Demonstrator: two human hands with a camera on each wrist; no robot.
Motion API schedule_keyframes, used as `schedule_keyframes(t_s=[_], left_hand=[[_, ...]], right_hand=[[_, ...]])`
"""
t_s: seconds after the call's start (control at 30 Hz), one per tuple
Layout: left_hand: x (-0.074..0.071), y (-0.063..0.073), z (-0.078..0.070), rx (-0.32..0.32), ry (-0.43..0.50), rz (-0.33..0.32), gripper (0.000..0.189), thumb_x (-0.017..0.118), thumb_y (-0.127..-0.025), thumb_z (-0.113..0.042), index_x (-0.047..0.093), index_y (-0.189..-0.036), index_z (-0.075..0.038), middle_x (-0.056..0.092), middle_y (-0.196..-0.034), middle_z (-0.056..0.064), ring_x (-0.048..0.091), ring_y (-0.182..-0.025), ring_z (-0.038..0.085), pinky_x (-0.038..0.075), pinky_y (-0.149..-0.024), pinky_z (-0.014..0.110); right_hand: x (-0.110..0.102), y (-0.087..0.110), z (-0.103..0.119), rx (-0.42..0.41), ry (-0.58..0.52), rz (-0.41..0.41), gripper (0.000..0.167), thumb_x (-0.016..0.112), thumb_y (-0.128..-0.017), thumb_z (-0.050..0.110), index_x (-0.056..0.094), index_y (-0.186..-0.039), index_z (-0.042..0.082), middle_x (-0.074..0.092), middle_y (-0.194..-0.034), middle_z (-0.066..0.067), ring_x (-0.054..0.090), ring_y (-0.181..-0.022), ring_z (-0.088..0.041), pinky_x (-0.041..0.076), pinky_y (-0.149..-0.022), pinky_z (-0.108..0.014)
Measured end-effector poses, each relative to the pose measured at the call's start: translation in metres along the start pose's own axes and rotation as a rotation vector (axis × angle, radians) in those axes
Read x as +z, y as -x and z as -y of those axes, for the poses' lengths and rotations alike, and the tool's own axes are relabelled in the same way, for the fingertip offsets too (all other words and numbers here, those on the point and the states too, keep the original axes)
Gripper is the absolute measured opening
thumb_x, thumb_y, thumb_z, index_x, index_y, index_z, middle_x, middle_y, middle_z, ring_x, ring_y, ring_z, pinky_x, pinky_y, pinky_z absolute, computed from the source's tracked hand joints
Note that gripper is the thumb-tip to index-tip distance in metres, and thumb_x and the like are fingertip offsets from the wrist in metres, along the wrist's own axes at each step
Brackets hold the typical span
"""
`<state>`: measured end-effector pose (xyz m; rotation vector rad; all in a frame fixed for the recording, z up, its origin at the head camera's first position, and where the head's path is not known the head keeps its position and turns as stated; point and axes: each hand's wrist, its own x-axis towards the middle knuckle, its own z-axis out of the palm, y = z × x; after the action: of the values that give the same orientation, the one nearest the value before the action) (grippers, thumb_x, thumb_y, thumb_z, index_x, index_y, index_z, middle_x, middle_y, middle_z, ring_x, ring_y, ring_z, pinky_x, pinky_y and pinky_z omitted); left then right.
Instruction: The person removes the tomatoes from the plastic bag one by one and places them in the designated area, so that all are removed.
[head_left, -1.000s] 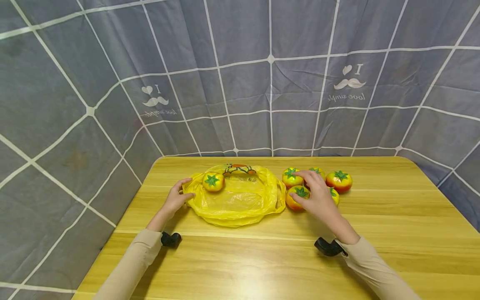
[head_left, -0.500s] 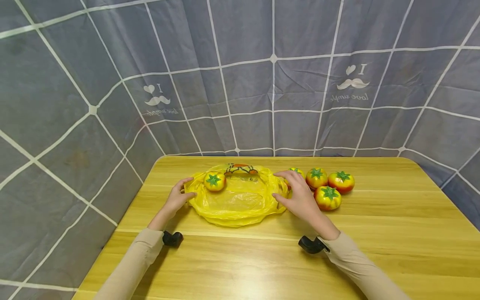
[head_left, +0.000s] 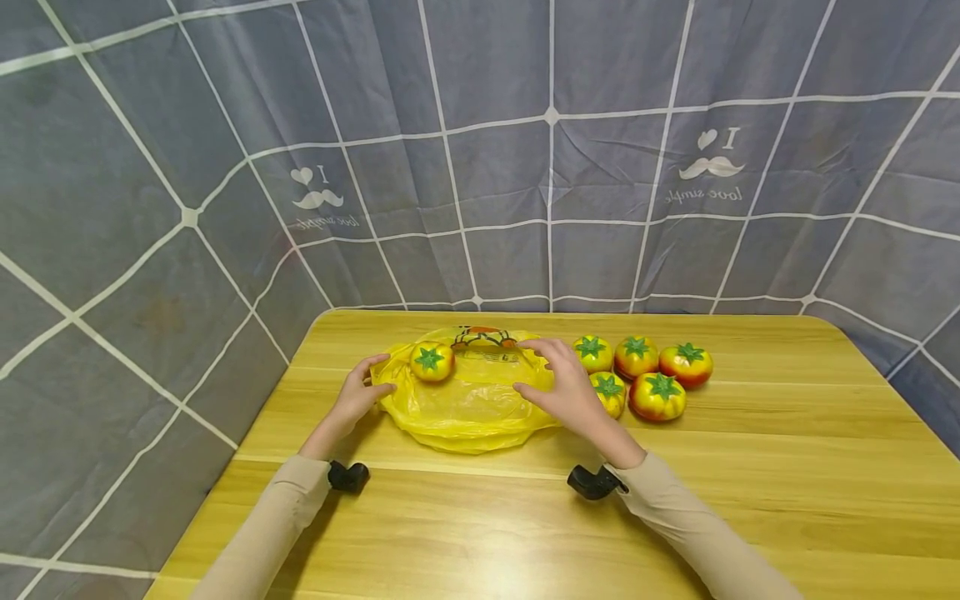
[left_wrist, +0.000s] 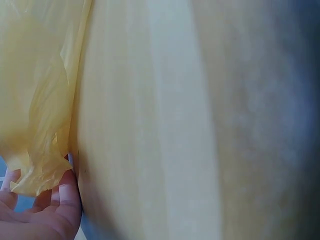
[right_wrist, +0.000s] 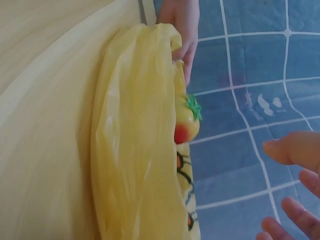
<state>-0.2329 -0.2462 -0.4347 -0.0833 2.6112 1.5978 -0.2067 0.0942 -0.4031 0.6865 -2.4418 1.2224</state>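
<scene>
A crinkled yellow plastic bag (head_left: pixel 472 408) lies spread on the wooden table. One yellow-and-red toy tomato (head_left: pixel 432 361) with a green star-shaped top sits at its left end; the right wrist view also shows this toy tomato (right_wrist: pixel 186 122). My left hand (head_left: pixel 356 395) holds the bag's left edge, the fingers curved about the film in the left wrist view. Over the bag's right end is my right hand (head_left: pixel 566 392), thumb and fingers spread apart with nothing between them. It covers part of the bag's right side.
Several more toy tomatoes (head_left: pixel 657 397) stand grouped just right of my right hand. A grey curtain (head_left: pixel 600 183) with white lines hangs behind the table (head_left: pixel 750 467). Black wrist mounts (head_left: pixel 594 482) sit under both wrists.
My right hand has moved left from over the toy tomatoes to the bag's right end, uncovering the group. The left hand stays at the bag's left edge.
</scene>
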Motion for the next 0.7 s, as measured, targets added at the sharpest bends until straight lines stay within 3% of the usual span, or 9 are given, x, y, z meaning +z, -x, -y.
schedule_keyframes(t_s=[0.4,0.7], left_hand=[[0.000,0.000,-0.001,-0.012,0.014,0.008,0.061,0.058,-0.091,-0.005,0.032,-0.147,-0.004,0.033,-0.147,0.027,0.041,-0.130,0.042,0.046,-0.074,0.015],[-0.003,-0.001,-0.002,-0.003,-0.010,0.001,0.061,0.059,-0.090,-0.006,0.035,-0.146,-0.004,0.037,-0.142,0.027,0.047,-0.120,0.037,0.044,-0.072,0.015]], right_hand=[[0.020,-0.017,0.011,0.025,-0.065,0.071,0.054,0.079,-0.078,0.015,0.059,-0.128,0.009,0.057,-0.125,-0.016,0.053,-0.109,-0.029,0.049,-0.089,-0.047],[0.039,-0.034,0.012,0.031,-0.104,0.105,0.055,0.079,-0.078,0.014,0.058,-0.129,0.011,0.057,-0.125,-0.014,0.053,-0.107,-0.028,0.048,-0.089,-0.048]])
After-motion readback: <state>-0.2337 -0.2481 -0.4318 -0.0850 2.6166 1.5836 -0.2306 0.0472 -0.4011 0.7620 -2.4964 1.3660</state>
